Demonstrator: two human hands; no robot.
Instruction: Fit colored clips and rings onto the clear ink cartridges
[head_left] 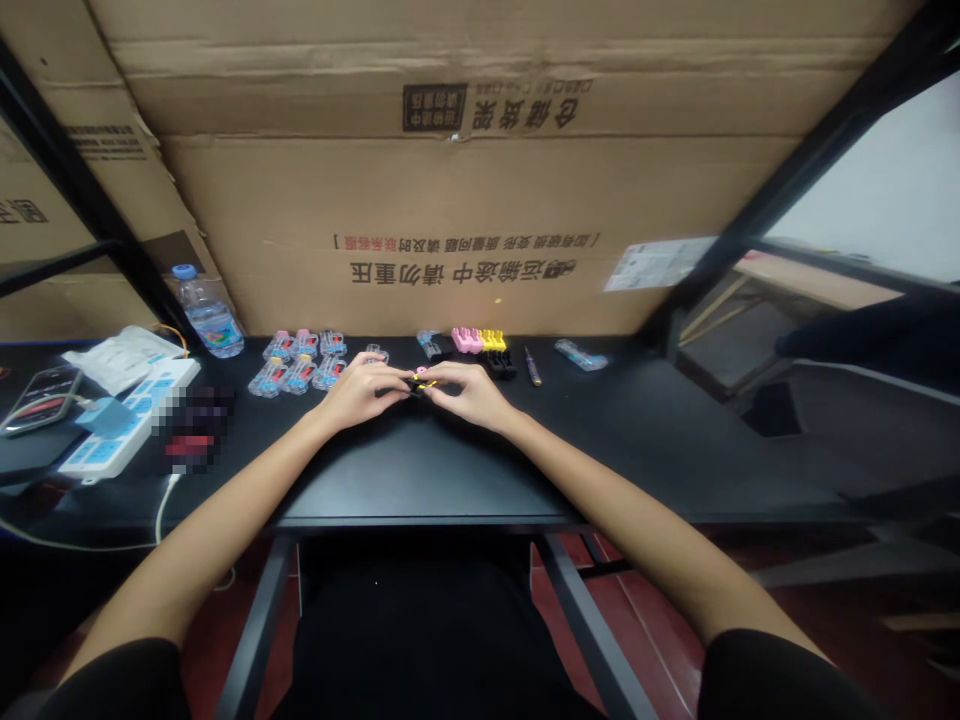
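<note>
Both my hands meet at the middle of the black table. My left hand (367, 390) pinches the left side of a small black part with yellow and pink bits (418, 384). From the right, the fingertips of my right hand (472, 393) are closed on the same part. Its exact kind is too small to tell. Just behind my hands stand a pink plastic part (466, 340), a yellow plastic part (492, 341) and a black plastic part (499, 364). To the left of my left hand lie several clear plastic pieces (298, 374) with red and blue inside.
A slim screwdriver-like tool (532, 367) and a clear plastic piece (581, 355) lie to the right. At left are a water bottle (211, 315), a white power strip (135, 415), a phone (43, 398) and cables. Cardboard (465, 200) walls off the back.
</note>
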